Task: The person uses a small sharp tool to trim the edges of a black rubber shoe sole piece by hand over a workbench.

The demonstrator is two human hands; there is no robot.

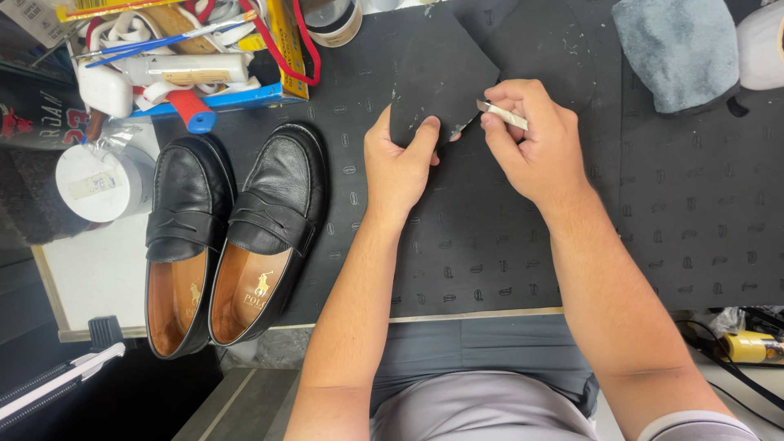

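At eleven o'clock a yellow-and-blue box [245, 94] stands beside a white tub [94, 184] with a pale label. On the black-matted tabletop [490, 245], the left hand [398, 167] has its grip clamped on a dark rubber sheet [437, 77] at twelve o'clock. The right hand [535, 139] pinches a small blade [500, 113] against the sheet's edge.

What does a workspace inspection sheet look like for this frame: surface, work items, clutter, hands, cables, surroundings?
Surface: black rubber mat with embossed marks, pale scraps scattered near the top.
Job's things: dark rubber sheet piece held up off the mat; small metal blade at its edge.
Clutter: pair of black loafers side by side at the mat's left edge; box of tools and brushes; white tub; tape roll; grey cloth.
Grippers: left hand pinches the sheet's lower edge; right hand grips the blade.
Cables: black cable at lower right, beside a yellow item.
Surroundings: person's grey lap below the bench; utility knife at lower left.
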